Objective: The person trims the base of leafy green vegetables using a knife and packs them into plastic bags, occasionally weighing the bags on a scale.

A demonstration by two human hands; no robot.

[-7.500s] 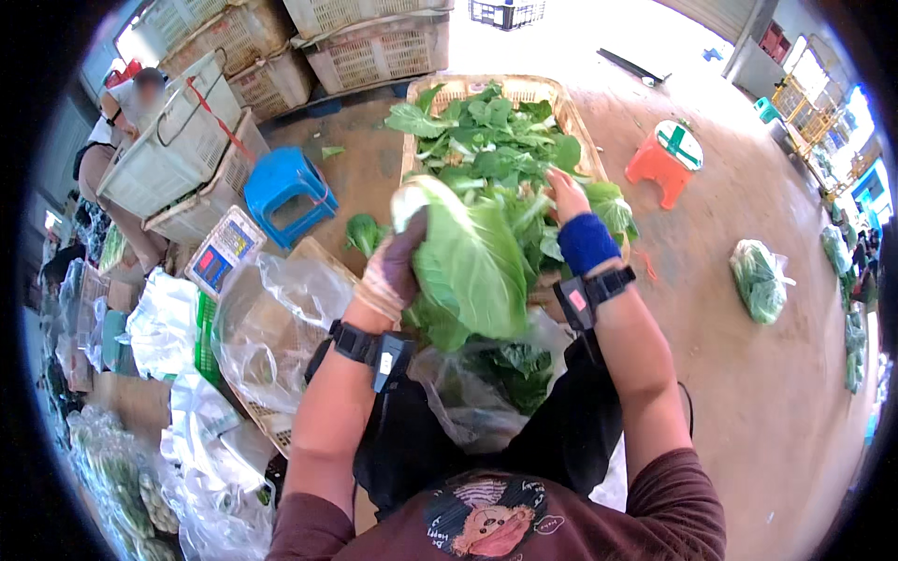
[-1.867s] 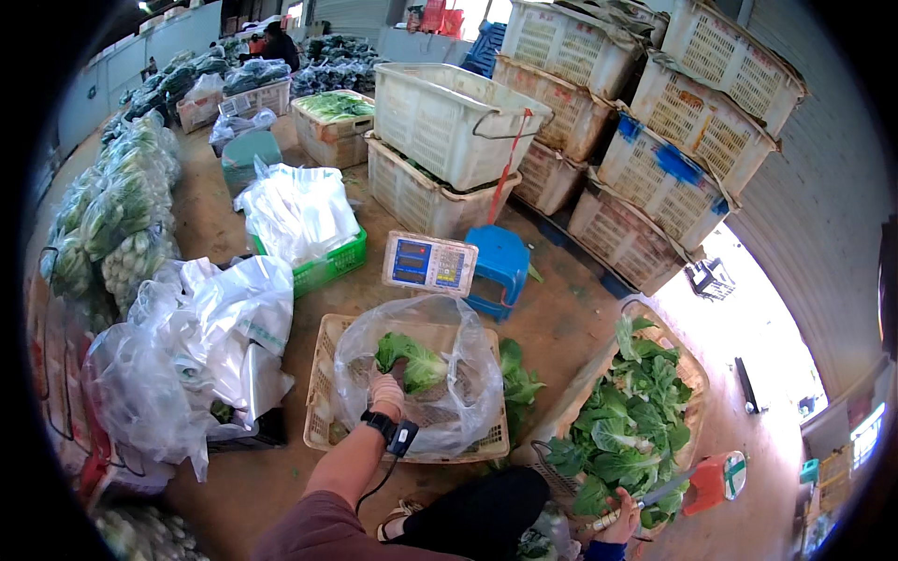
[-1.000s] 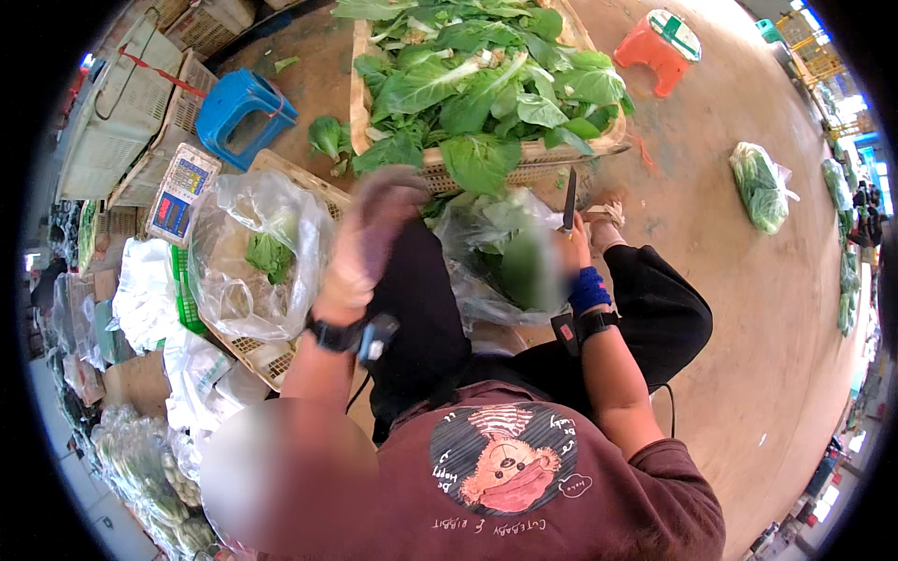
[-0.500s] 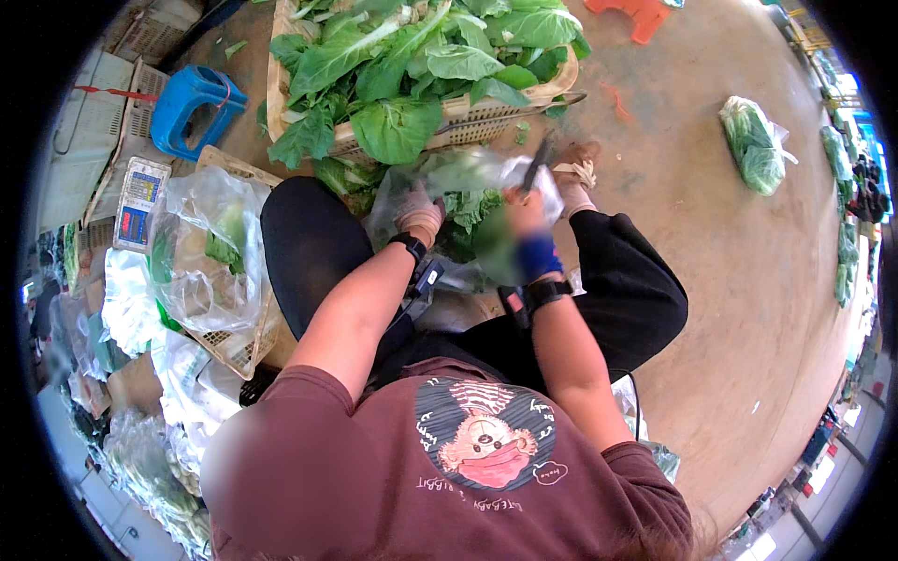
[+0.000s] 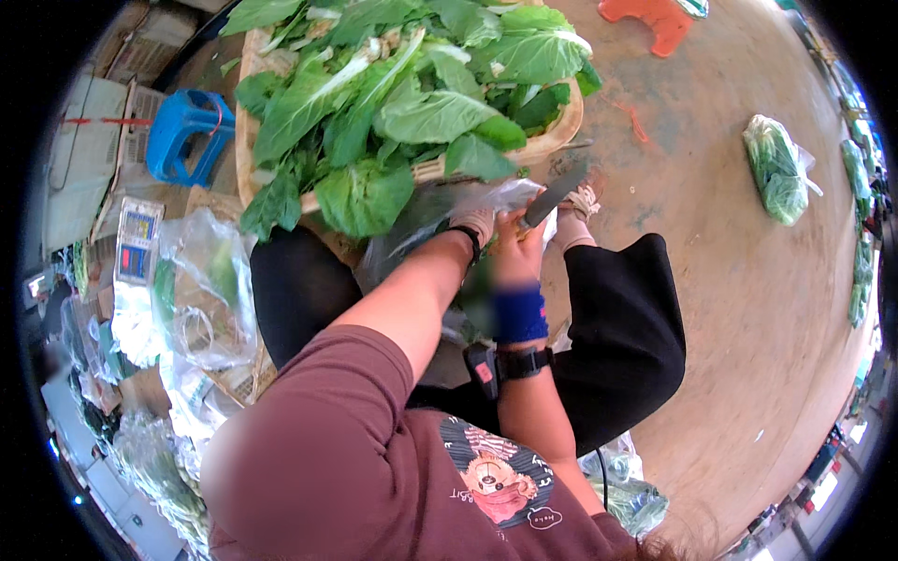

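Note:
My right hand (image 5: 517,251), with a blue wristband below it, is closed around a knife (image 5: 558,194), its broad blade pointing up and to the right. Close beside it on the left, my left hand (image 5: 475,222) wears a light glove and grips a clear plastic bag (image 5: 402,229) between my knees. Its fingertips are partly hidden. The bag's upper edge stretches across toward the right hand. Leafy greens inside are mostly covered by my forearms. Just beyond stands a cream plastic crate (image 5: 567,122) heaped with large leafy greens (image 5: 374,103).
A blue stool (image 5: 190,136) stands at the far left, near a scale (image 5: 138,241) and an open clear bag (image 5: 208,280). An orange stool (image 5: 655,21) is at the far right. One bagged bundle of greens (image 5: 778,173) lies on the floor at right.
My left hand has moved rightward and up, close to the right hand. Body and view have shifted forward, and the knife now shows its broad blade more plainly.

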